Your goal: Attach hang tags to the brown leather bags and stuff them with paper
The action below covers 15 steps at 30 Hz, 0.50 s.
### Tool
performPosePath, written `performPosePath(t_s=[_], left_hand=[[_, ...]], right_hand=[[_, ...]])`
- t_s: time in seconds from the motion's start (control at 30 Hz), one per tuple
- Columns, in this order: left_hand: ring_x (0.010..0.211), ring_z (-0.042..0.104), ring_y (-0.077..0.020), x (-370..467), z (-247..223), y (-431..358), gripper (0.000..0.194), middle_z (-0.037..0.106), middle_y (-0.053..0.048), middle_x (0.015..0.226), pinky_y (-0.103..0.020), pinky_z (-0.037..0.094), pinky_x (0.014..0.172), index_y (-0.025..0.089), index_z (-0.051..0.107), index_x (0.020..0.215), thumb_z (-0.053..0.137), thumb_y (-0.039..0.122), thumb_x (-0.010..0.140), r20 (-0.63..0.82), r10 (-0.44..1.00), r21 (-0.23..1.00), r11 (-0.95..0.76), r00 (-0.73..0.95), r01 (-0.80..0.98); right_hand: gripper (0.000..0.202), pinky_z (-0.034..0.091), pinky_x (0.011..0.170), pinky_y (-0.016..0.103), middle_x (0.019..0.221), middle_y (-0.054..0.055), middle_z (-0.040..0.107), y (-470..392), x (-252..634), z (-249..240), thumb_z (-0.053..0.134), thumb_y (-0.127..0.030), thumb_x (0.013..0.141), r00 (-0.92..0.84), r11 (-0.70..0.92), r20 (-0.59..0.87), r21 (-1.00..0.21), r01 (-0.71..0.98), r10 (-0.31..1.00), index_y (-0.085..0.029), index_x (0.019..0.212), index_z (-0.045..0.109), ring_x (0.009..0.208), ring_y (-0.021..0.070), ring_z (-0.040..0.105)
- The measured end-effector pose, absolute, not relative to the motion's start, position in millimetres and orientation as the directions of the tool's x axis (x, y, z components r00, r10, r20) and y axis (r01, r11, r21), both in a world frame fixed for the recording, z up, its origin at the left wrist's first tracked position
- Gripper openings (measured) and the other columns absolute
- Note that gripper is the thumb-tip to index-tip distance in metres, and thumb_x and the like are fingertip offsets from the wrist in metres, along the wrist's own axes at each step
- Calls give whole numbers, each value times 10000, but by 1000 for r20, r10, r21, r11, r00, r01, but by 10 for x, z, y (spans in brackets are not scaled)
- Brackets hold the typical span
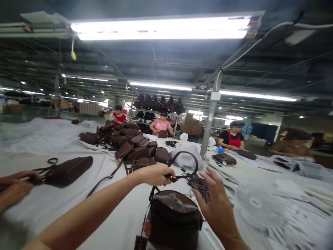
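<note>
My left hand is closed on the dark brown strap, which arches up and to the right from my fingers. Just below stands a dark brown handbag, its top open and a shiny lining showing. A round red tag and a black hang tag dangle at the bag's left side. My right hand is open to the right of the bag, fingers spread, with nothing in it. Behind it lies a bunch of dark straps, partly hidden by my fingers.
A heap of brown handbags lies beyond my left arm. At the far left another person's hands hold a brown bag. A white fan is at the right. A grey post rises behind the table; several people work across it.
</note>
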<state>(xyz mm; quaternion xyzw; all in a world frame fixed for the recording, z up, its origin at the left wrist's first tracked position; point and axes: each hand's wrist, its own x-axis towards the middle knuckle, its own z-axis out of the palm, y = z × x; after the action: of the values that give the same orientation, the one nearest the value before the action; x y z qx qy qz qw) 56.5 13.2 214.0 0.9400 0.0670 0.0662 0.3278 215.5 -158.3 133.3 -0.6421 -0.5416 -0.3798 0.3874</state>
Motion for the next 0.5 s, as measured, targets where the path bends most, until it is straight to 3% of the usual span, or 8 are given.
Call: performPosePath(t_s=[0.1,0.17,0.3,0.4,0.5], left_hand=[[545,470,-111,577,2234,83,226,499,42,591,-208,356,496,162,652,889,507,119,720,-35,120,667,-736,992,113],[522,466,-120,576,2271,95,190,498,39,562,-222,370,490,163,654,881,534,166,733,-110,38,714,-692,993,105],[500,477,-125,533,2327,137,171,549,16,561,-251,395,501,160,661,845,626,299,752,-161,-134,831,-553,978,61],[467,433,-102,467,2324,191,237,513,34,526,-260,407,517,156,631,798,718,359,713,5,-141,956,-289,990,-46],[427,357,-81,358,2263,314,314,408,64,460,-248,373,483,162,568,711,734,427,716,118,-69,989,-85,991,-124]], right_hand=[[540,337,1082,585,1554,150,218,-1602,2043,1534,540,-143,829,-48,-113,870,118,987,490,-222,1345,401,1439,348,180],[513,286,1113,586,1560,134,222,-1562,1970,1633,548,-97,808,-84,-115,844,169,979,530,-223,1297,463,1451,342,134],[402,350,1101,514,1442,174,422,-1459,1986,1807,528,-186,845,-23,-96,848,87,992,529,-146,1245,525,1374,321,335],[443,401,1065,474,1349,184,498,-1444,2100,1947,485,-225,873,39,-125,858,29,992,512,-110,1300,509,1259,316,464],[530,406,1045,475,1348,209,474,-1506,2278,2073,488,-319,884,197,-314,877,-57,948,438,-68,1349,459,1233,346,473]])
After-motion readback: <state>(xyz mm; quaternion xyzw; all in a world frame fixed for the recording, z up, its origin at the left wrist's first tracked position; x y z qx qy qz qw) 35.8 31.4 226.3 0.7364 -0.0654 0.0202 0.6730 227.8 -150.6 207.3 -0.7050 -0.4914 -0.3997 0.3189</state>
